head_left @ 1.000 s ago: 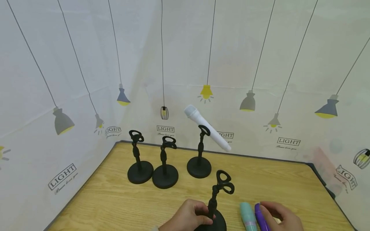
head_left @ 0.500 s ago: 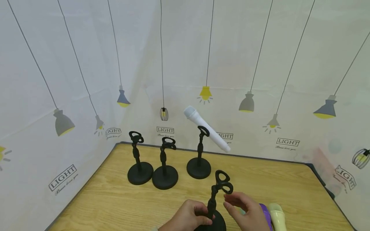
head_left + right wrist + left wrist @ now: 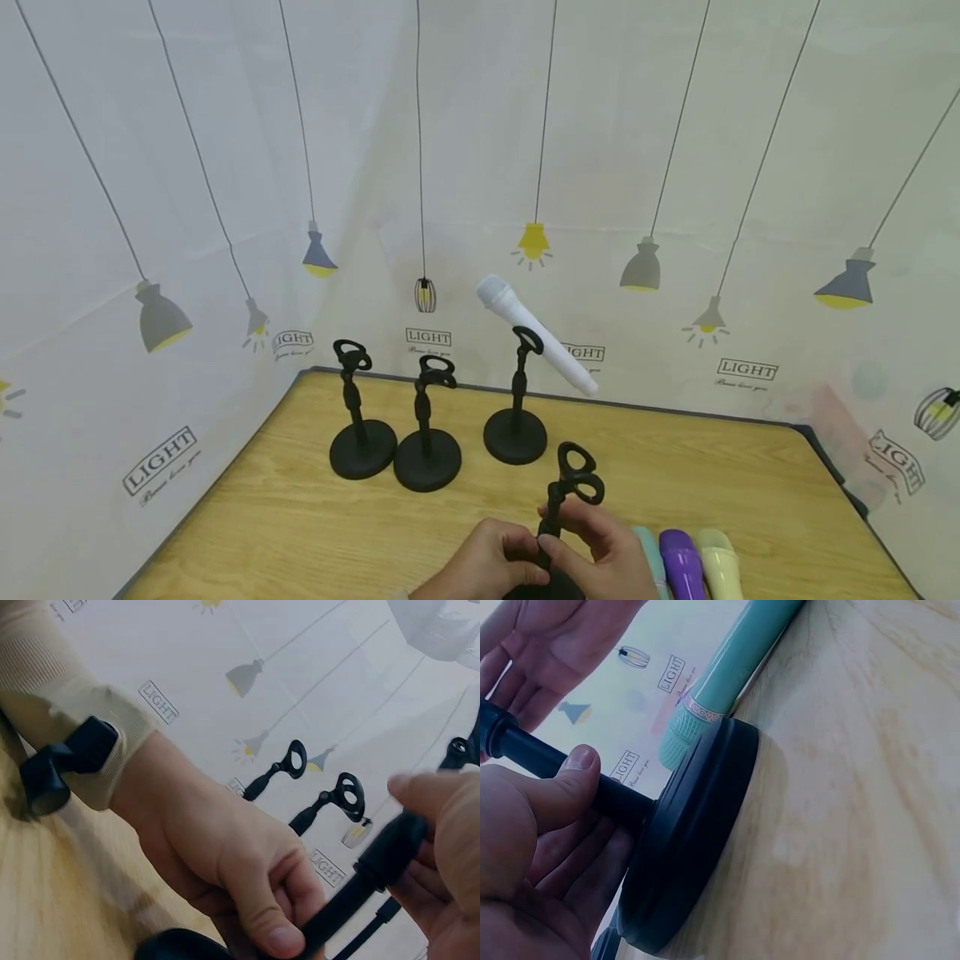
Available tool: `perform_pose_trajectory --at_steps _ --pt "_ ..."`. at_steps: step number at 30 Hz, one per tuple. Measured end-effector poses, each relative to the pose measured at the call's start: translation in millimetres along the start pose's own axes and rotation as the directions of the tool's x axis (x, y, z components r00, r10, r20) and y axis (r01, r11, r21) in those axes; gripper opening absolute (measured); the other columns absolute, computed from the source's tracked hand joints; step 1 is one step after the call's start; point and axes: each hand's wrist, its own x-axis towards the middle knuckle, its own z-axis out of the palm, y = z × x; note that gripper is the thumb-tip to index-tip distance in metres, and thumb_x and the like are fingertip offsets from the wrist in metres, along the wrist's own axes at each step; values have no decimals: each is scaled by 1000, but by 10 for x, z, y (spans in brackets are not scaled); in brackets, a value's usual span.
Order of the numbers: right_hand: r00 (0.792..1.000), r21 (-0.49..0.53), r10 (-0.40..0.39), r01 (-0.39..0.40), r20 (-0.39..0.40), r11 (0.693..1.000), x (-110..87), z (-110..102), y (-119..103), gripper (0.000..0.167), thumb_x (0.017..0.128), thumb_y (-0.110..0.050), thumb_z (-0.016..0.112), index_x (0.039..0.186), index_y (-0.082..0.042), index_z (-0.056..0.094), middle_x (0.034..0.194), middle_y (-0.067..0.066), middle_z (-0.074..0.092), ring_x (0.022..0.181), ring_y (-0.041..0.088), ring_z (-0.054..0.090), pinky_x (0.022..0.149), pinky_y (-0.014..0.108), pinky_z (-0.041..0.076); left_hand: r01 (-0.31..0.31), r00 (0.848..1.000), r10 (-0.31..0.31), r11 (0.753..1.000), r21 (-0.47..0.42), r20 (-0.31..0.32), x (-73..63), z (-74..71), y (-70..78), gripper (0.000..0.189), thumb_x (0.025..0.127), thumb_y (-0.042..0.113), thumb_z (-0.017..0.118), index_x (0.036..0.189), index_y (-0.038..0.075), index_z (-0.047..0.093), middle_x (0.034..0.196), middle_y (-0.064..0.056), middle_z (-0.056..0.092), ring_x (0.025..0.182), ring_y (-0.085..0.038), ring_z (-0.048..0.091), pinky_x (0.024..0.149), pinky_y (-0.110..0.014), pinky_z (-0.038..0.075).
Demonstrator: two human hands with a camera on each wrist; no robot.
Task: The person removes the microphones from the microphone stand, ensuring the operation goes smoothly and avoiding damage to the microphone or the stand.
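Observation:
In the head view, a black desktop microphone stand (image 3: 553, 505) with a double-ring clip stands at the front of the table. My left hand (image 3: 486, 560) grips its lower pole just above the round base, thumb along the near side in the left wrist view. Around the pole's thicker collar (image 3: 391, 847) is my right hand (image 3: 609, 552), its thumb and fingers on opposite sides. Right beside that hand lie a mint-green microphone (image 3: 651, 557), partly hidden, a purple microphone (image 3: 682, 562) and a cream microphone (image 3: 720, 562).
Further back stand two black stands with bare clips, a left one (image 3: 363, 450) and a middle one (image 3: 427, 460). A third stand (image 3: 516, 437) carries a tilted white microphone (image 3: 543, 337). Lamp-printed cloth walls (image 3: 787, 208) border the wooden table (image 3: 300, 533).
My right hand has left the purple microphone and moved left to the stand's collar, uncovering the purple and cream microphones. My left hand has kept its grip on the pole.

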Motion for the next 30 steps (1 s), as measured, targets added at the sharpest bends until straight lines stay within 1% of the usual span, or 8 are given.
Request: perform_pose_trajectory --at_steps 7,11,14,18,21,24,26,30 --pt "993 -4 108 -108 -55 994 20 132 51 19 88 0 86 105 -3 79 105 11 81 97 10 78 90 24 61 24 1000 -24 999 -32 20 -9 -14 -13 18 95 2 80 111 10 84 108 -5 84 103 -11 76 92 -26 60" --pt "985 -16 156 -158 -72 987 10 145 40 19 88 -5 88 105 -4 82 104 9 83 96 8 79 87 23 60 3 1000 -2 1000 -20 27 -2 -15 -22 19 95 1 79 111 9 84 106 -5 84 100 -9 76 90 -22 59" --pt "982 -21 185 -186 -39 982 21 125 28 20 89 -9 88 109 -5 83 106 8 84 96 8 79 85 22 60 -58 998 57 998 10 38 5 -20 -19 19 96 0 78 112 8 83 107 -6 84 99 -6 75 89 -18 58" --pt "980 -9 193 -193 57 981 50 50 23 26 94 -11 83 119 -1 80 113 13 83 99 7 79 84 22 61 -116 992 114 993 34 60 16 -25 -8 18 97 1 77 113 6 82 108 -10 84 100 -1 74 89 -17 58" --pt "974 -1 171 -173 148 985 69 -7 28 31 99 -11 77 127 3 76 121 18 80 104 6 78 88 21 60 -107 992 105 994 26 65 18 -27 -6 18 96 0 77 113 4 82 108 -12 83 99 0 74 88 -17 58" --pt "969 -7 145 -147 200 989 74 -24 35 35 102 -14 74 132 4 72 127 22 77 110 9 77 92 19 59 -65 997 64 998 14 53 12 -27 -9 17 96 -1 77 111 5 83 106 -10 83 96 -2 73 86 -17 58" --pt "971 -6 133 -134 197 991 73 -5 37 36 101 -15 76 132 3 72 129 23 76 113 14 77 94 20 58 -39 998 39 999 9 43 10 -27 -12 16 96 1 78 110 7 83 105 -8 83 95 -3 72 84 -18 57" --pt "984 -14 133 -133 118 991 67 62 46 38 95 -15 84 128 -1 73 125 20 78 115 26 78 97 26 60 -20 999 20 1000 7 29 8 -24 -11 14 97 4 78 109 8 83 105 -6 84 96 -6 72 83 -19 55"
